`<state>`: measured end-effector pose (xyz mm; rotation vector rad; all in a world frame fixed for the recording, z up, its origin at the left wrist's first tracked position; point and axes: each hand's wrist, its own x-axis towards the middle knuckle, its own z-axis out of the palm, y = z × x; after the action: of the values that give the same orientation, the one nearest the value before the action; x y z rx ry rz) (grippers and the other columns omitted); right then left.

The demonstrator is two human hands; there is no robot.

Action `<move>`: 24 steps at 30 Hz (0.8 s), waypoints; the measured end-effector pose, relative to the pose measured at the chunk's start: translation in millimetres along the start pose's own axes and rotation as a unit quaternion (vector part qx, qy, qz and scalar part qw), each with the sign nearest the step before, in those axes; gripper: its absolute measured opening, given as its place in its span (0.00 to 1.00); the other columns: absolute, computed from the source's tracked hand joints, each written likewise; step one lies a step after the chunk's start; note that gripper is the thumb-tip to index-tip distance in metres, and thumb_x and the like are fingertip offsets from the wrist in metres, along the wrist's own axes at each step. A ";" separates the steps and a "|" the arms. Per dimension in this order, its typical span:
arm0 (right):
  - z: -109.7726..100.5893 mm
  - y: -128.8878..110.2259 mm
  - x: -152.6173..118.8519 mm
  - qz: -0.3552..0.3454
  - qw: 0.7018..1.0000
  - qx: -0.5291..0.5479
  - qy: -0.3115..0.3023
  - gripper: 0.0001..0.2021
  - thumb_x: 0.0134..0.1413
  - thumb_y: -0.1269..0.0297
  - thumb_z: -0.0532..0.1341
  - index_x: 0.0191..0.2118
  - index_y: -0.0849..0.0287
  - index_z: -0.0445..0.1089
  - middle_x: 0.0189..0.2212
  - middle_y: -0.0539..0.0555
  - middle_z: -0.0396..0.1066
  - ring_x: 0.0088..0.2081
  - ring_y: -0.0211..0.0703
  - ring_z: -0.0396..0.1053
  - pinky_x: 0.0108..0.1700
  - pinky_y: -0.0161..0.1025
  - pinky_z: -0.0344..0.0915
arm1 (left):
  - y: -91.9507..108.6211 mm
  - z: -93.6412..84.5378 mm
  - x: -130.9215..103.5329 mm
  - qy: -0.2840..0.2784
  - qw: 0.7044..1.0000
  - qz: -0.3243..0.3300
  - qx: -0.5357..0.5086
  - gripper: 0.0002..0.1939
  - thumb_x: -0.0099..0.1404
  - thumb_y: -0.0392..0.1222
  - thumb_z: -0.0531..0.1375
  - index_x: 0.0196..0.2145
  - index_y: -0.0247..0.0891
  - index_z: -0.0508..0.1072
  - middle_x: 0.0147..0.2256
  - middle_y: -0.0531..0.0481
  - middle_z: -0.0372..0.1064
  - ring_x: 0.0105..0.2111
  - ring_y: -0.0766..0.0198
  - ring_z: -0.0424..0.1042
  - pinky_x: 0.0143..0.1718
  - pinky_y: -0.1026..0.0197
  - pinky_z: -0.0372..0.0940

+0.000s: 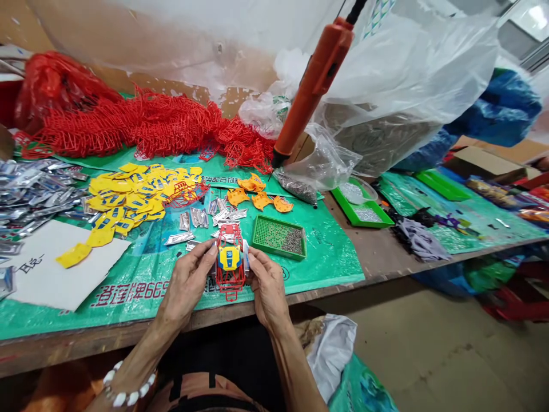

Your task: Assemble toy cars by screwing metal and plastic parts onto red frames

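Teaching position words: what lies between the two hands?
A red frame topped with a yellow piece lies between the left hand and right hand in the head view.

Green sheet (330, 252) with red lettering (128, 293) near the front edge of the brown worktop (371, 246). Along the back edge, red lattice pieces (163, 126); toward the left edge, yellow parts (128, 191) with blue patches. Red assembly (230, 259) with yellow-and-blue centre. Orange-red power tool (315, 86), black-tipped. Green tray (262, 230), grid-patterned.
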<state>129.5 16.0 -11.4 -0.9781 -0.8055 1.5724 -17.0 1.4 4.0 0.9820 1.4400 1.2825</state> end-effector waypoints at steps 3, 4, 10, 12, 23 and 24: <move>-0.3 0.8 -0.7 -0.010 1.000 -0.023 -0.018 0.13 0.56 0.57 0.62 0.44 0.58 0.74 0.34 0.51 0.76 0.28 0.36 0.70 0.28 0.31 0.67 | 3.0 -2.6 2.3 -0.002 1.000 0.016 0.025 0.25 0.60 0.56 0.61 0.48 0.33 0.76 0.38 0.46 0.78 0.40 0.52 0.74 0.42 0.56 0.67; -0.5 1.4 -0.9 -0.013 0.999 -0.032 -0.024 0.13 0.56 0.56 0.62 0.43 0.59 0.74 0.33 0.51 0.75 0.27 0.36 0.69 0.26 0.31 0.67 | 3.9 -3.8 3.2 -0.001 0.999 0.022 0.034 0.25 0.60 0.56 0.61 0.47 0.33 0.77 0.37 0.46 0.78 0.39 0.52 0.74 0.41 0.56 0.67; -2.1 5.4 -2.5 -0.014 0.992 -0.100 -0.079 0.12 0.57 0.56 0.61 0.37 0.62 0.71 0.21 0.48 0.70 0.21 0.36 0.68 0.22 0.32 0.65 | 8.8 -11.0 9.7 0.001 0.997 0.036 0.061 0.25 0.61 0.54 0.60 0.48 0.32 0.77 0.34 0.45 0.78 0.34 0.54 0.74 0.35 0.58 0.67; -2.8 6.3 -2.6 -0.013 0.988 -0.125 -0.093 0.12 0.57 0.57 0.60 0.35 0.62 0.71 0.19 0.47 0.67 0.20 0.34 0.67 0.22 0.30 0.62 | 10.9 -13.6 12.3 -0.004 0.997 0.039 0.070 0.25 0.61 0.54 0.60 0.47 0.32 0.77 0.35 0.45 0.78 0.32 0.56 0.73 0.34 0.59 0.66; -3.0 8.1 -0.5 -0.020 0.975 -0.194 -0.110 0.13 0.59 0.55 0.59 0.36 0.62 0.68 0.19 0.47 0.66 0.19 0.32 0.64 0.22 0.30 0.59 | 9.9 -21.7 19.2 -0.047 0.996 0.030 0.066 0.23 0.62 0.53 0.59 0.47 0.32 0.77 0.36 0.46 0.77 0.32 0.59 0.71 0.33 0.61 0.64; -3.0 8.2 -0.4 -0.020 0.974 -0.195 -0.109 0.13 0.59 0.55 0.58 0.36 0.62 0.68 0.19 0.47 0.66 0.19 0.33 0.64 0.22 0.30 0.59 | 9.5 -21.4 19.2 -0.050 0.997 0.026 0.061 0.23 0.62 0.53 0.59 0.47 0.32 0.76 0.35 0.46 0.76 0.32 0.60 0.71 0.32 0.62 0.64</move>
<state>128.7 14.0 -19.9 -1.0672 -1.3168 1.5329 -42.6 16.0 11.0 1.1561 1.4378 1.1769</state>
